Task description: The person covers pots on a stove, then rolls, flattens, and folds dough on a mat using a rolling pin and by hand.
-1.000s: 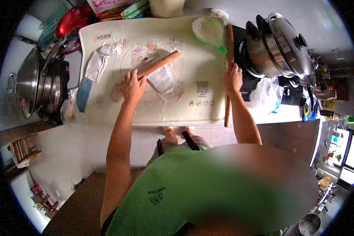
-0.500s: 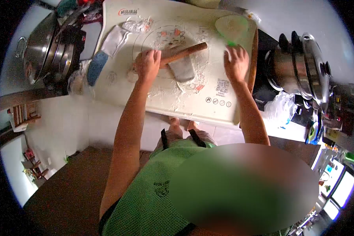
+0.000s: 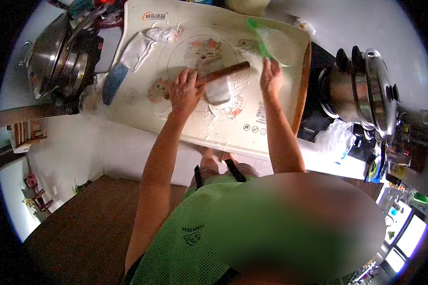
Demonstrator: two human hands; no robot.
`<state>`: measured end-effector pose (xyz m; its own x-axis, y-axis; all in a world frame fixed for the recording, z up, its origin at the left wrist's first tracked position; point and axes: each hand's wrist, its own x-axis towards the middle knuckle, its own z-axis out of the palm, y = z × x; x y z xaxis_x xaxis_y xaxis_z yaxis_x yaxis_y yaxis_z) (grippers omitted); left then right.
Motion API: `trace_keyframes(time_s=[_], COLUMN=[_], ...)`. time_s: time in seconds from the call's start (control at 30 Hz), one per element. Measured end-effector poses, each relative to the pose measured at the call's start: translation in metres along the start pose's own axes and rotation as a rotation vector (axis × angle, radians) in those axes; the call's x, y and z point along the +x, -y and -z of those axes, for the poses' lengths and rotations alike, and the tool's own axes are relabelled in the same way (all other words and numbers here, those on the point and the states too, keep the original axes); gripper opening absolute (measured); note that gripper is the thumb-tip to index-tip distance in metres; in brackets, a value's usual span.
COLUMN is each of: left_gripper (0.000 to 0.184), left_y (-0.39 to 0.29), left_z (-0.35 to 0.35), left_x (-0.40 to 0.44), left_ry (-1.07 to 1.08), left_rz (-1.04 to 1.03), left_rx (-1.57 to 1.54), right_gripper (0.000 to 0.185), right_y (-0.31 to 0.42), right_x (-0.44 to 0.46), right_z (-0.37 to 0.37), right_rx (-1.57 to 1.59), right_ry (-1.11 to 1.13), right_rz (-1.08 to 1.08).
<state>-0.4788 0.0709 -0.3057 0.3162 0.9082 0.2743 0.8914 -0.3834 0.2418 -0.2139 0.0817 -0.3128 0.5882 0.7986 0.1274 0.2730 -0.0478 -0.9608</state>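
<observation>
Your left hand covers the rolling pin on the mat, grip unclear; your right hand holds the green-edged strainer by its handle: keep it level, the pin steady.

Cream mat printed with a grey ringed circle and a cartoon face in orange and grey, plain brown rolling pin, pale scoop edged bright green, green mesh-patterned shirt with black emblem.
</observation>
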Motion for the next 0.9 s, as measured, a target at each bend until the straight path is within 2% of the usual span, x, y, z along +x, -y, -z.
trace_keyframes(time_s=[0.03,0.1,0.13,0.2,0.3,0.33,0.37,0.43,0.47,0.6,0.67,0.7,0.73,0.8,0.83,0.87,0.9], left_gripper=[0.051,0.049,0.048,0.046,0.041,0.040,0.040,0.038,0.038,0.034,0.032,0.030,0.028,0.027,0.026,0.027,0.027], left_y=[0.000,-0.001,-0.003,-0.008,-0.002,-0.001,-0.001,-0.003,-0.004,-0.003,0.001,0.003,0.004,0.010,0.012,0.014,0.016], left_z=[-0.002,-0.006,-0.006,-0.005,-0.007,-0.007,-0.006,-0.003,-0.003,-0.007,-0.005,-0.002,0.002,0.010,0.017,0.026,0.031], left_x=[-0.001,-0.002,-0.004,-0.006,-0.006,-0.008,-0.010,-0.009,-0.010,-0.013,-0.014,-0.015,-0.016,-0.016,-0.016,-0.014,-0.015], left_ry=[0.010,-0.035,-0.073,-0.034,0.000,-0.001,0.000,-0.014,-0.016,0.017,0.047,0.078,0.110,0.036,-0.038,0.019,0.019], left_rz=[0.017,0.001,-0.012,0.013,0.041,0.031,0.035,0.043,0.046,0.084,0.105,0.201,0.298,0.312,0.320,0.381,0.386], left_rx=[-0.028,-0.022,-0.017,0.007,-0.015,-0.070,-0.069,-0.087,-0.087,-0.116,-0.126,-0.221,-0.316,-0.280,-0.245,-0.290,-0.288], right_gripper=[0.058,0.067,0.067,0.072,0.071,0.069,0.069,0.065,0.062,0.067,0.070,0.072,0.068,0.065,0.061,0.057,0.057], right_y=[0.039,0.051,0.048,0.036,0.001,0.002,0.001,0.024,0.025,0.032,0.002,-0.008,-0.009,-0.010,0.008,0.018,0.014], right_x=[-0.004,0.004,0.008,0.027,0.052,0.062,0.063,0.065,0.063,0.061,0.084,0.097,0.110,0.123,0.127,0.130,0.133], right_z=[0.014,0.021,0.025,0.030,0.044,0.048,0.051,0.058,0.061,0.058,0.069,0.077,0.086,0.094,0.095,0.095,0.093], right_rx=[-0.113,0.037,0.038,0.212,0.275,0.367,0.366,0.291,0.337,0.171,0.129,0.114,-0.069,-0.251,-0.647,-1.043,-1.042], right_ry=[0.034,0.053,0.051,0.038,0.120,0.112,0.115,0.086,0.151,0.150,0.134,0.129,0.168,0.212,0.235,0.252,0.257], right_rz=[-0.244,-0.414,-0.416,-0.634,-0.472,-0.578,-0.579,-0.576,-0.491,-0.449,-0.289,-0.236,-0.066,0.100,0.072,0.043,0.044])
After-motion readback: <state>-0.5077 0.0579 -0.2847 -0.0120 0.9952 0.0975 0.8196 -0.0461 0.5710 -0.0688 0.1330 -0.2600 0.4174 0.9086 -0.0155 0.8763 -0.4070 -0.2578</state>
